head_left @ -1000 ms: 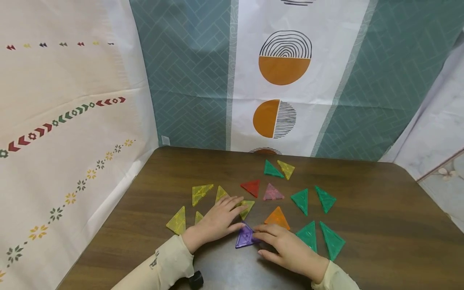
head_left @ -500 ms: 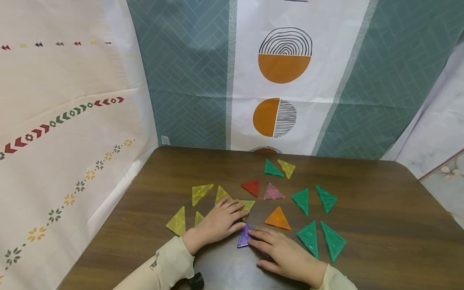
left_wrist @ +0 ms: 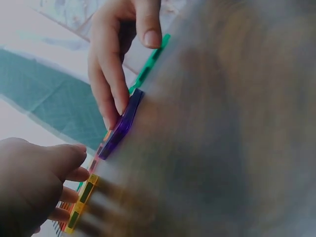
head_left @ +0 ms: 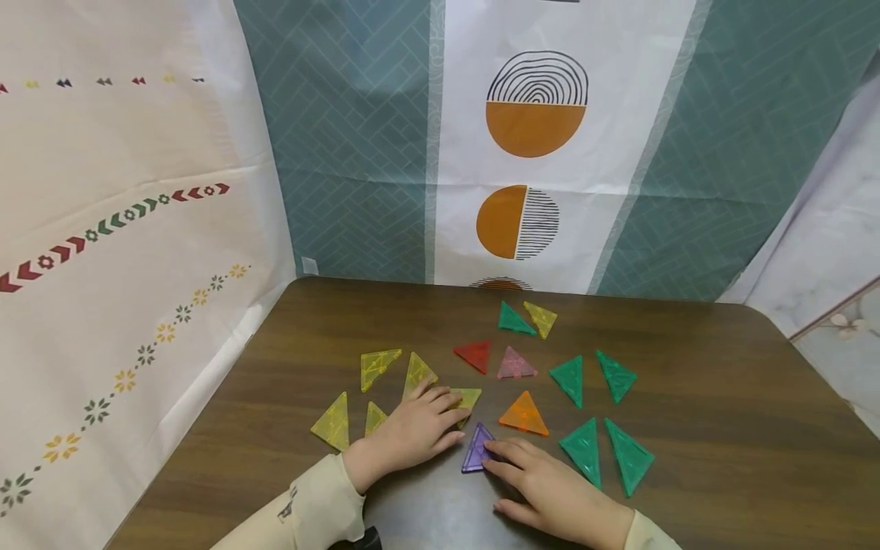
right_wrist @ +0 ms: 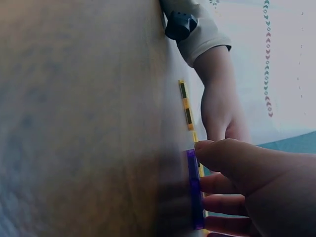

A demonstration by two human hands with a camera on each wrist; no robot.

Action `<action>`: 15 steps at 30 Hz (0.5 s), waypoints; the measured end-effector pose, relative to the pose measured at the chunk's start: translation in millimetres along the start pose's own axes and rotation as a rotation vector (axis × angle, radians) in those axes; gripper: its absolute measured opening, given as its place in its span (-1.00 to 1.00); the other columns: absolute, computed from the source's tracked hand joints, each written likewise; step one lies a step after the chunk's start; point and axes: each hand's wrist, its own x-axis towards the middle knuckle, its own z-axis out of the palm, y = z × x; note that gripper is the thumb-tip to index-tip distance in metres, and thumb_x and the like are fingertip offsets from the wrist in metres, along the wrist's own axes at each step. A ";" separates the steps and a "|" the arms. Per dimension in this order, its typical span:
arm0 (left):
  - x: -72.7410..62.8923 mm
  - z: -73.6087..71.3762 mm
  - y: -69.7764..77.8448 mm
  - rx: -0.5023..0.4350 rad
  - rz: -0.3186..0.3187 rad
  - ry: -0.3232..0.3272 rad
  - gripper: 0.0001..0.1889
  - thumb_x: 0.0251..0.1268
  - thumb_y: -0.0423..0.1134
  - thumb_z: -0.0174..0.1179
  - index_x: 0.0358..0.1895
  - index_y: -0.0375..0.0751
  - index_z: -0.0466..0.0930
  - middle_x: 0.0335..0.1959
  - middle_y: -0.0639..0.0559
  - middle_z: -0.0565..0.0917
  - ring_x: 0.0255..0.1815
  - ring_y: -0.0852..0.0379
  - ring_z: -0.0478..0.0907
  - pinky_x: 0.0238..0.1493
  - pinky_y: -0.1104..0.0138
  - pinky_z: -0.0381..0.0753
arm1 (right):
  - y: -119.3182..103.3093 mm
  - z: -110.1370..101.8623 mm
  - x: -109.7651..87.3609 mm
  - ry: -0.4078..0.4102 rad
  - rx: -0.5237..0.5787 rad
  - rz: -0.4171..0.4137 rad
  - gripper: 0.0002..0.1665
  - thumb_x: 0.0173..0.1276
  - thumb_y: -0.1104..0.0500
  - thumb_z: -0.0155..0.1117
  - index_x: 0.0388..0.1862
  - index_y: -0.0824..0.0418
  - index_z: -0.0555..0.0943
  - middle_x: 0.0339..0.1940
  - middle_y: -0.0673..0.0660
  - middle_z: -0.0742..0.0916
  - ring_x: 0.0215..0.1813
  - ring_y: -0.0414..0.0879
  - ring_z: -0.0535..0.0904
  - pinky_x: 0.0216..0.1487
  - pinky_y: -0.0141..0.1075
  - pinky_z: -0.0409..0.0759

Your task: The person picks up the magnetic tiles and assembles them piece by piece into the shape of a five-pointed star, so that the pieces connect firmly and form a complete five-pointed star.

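A translucent purple triangle tile (head_left: 476, 452) lies flat on the table in front of me. The fingertips of my right hand (head_left: 550, 489) rest on its right side, thumb apart from it. To its left, my left hand (head_left: 409, 431) lies low over a yellow triangle tile (head_left: 470, 397), fingers extended and partly covering it; its thumb is near the purple tile but apart. In the left wrist view the purple tile (left_wrist: 123, 123) appears edge-on under the right fingertips. From the right wrist, the same tile (right_wrist: 195, 192) stands beside loosely extended fingers.
Several yellow tiles (head_left: 333, 424) lie around the left hand. An orange tile (head_left: 525, 415), a red tile (head_left: 474, 356) and a pink tile (head_left: 516, 364) sit beyond the hands. Several green tiles (head_left: 583, 449) are at the right. Patterned cloth (head_left: 357, 153) hangs behind the table.
The purple tile has shifted slightly right, away from the left thumb, which touched or nearly touched it earlier. The right hand has moved a little right with it. Other tiles stay put.
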 end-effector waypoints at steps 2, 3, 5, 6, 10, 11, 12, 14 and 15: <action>-1.9 -1.5 1.9 0.016 0.013 0.011 -0.60 0.44 0.09 -0.01 0.20 0.07 0.57 0.24 0.06 0.57 0.28 0.06 0.47 0.45 -0.02 0.21 | -0.3 -0.4 0.2 0.004 -0.002 -0.001 -0.42 0.41 -0.19 0.12 0.24 0.13 0.55 0.30 0.10 0.55 0.29 -0.01 0.48 0.17 -0.08 0.57; -2.9 -2.2 2.7 0.026 0.021 0.017 -0.60 0.44 0.09 -0.01 0.19 0.07 0.57 0.23 0.06 0.58 0.26 0.07 0.48 0.44 -0.03 0.22 | -0.4 -0.6 0.4 0.006 -0.004 -0.002 -0.42 0.41 -0.18 0.12 0.23 0.13 0.55 0.30 0.10 0.56 0.28 -0.01 0.49 0.17 -0.09 0.58; -5.1 -2.9 4.1 0.033 0.032 0.030 -0.61 0.42 0.08 0.02 0.18 0.07 0.58 0.21 0.06 0.59 0.24 0.07 0.49 0.43 -0.04 0.24 | -0.7 -1.0 0.6 0.010 -0.006 -0.003 -0.43 0.40 -0.17 0.14 0.23 0.14 0.56 0.29 0.10 0.56 0.28 -0.01 0.49 0.16 -0.09 0.58; -6.3 -3.3 4.7 0.033 0.036 0.033 -0.61 0.42 0.09 0.02 0.17 0.07 0.59 0.20 0.06 0.59 0.24 0.07 0.50 0.43 -0.04 0.24 | -0.8 -1.2 0.6 0.013 -0.007 -0.005 -0.43 0.40 -0.17 0.14 0.22 0.14 0.57 0.28 0.10 0.57 0.27 -0.01 0.50 0.16 -0.09 0.58; -11.8 -5.9 7.1 0.022 0.035 0.020 -0.61 0.42 0.10 0.03 0.17 0.08 0.59 0.20 0.07 0.59 0.24 0.08 0.50 0.41 -0.04 0.28 | -1.3 -1.1 0.6 0.018 -0.003 -0.007 -0.45 0.41 -0.16 0.13 0.21 0.14 0.58 0.27 0.10 0.58 0.26 -0.02 0.51 0.16 -0.09 0.59; -13.3 -6.6 7.7 0.023 0.033 0.014 -0.61 0.42 0.10 0.02 0.17 0.08 0.58 0.21 0.07 0.59 0.24 0.09 0.50 0.40 -0.04 0.29 | -1.3 -1.0 0.6 0.019 -0.002 -0.007 -0.45 0.41 -0.16 0.12 0.20 0.14 0.58 0.27 0.10 0.58 0.26 -0.02 0.51 0.15 -0.09 0.59; -15.0 -7.3 8.3 0.021 0.031 0.008 -0.60 0.42 0.11 0.02 0.18 0.08 0.58 0.21 0.07 0.59 0.24 0.09 0.49 0.40 -0.03 0.29 | -1.3 -0.8 0.6 0.020 -0.002 -0.008 -0.46 0.42 -0.16 0.12 0.20 0.14 0.58 0.27 0.10 0.58 0.26 -0.02 0.51 0.15 -0.09 0.59; -18.3 -7.8 9.1 0.017 0.029 -0.002 -0.60 0.41 0.11 0.02 0.19 0.08 0.57 0.22 0.06 0.58 0.25 0.09 0.48 0.39 -0.02 0.31 | -1.2 -0.2 0.6 0.030 -0.006 -0.011 -0.46 0.42 -0.16 0.12 0.19 0.14 0.59 0.26 0.10 0.58 0.26 -0.03 0.51 0.15 -0.10 0.59; -19.9 -8.1 9.5 0.016 0.028 -0.006 -0.59 0.41 0.11 0.02 0.19 0.08 0.57 0.22 0.06 0.58 0.26 0.09 0.48 0.39 -0.01 0.31 | -1.2 0.1 0.7 0.036 -0.008 -0.012 -0.47 0.42 -0.16 0.12 0.18 0.13 0.59 0.26 0.09 0.59 0.25 -0.03 0.51 0.15 -0.10 0.59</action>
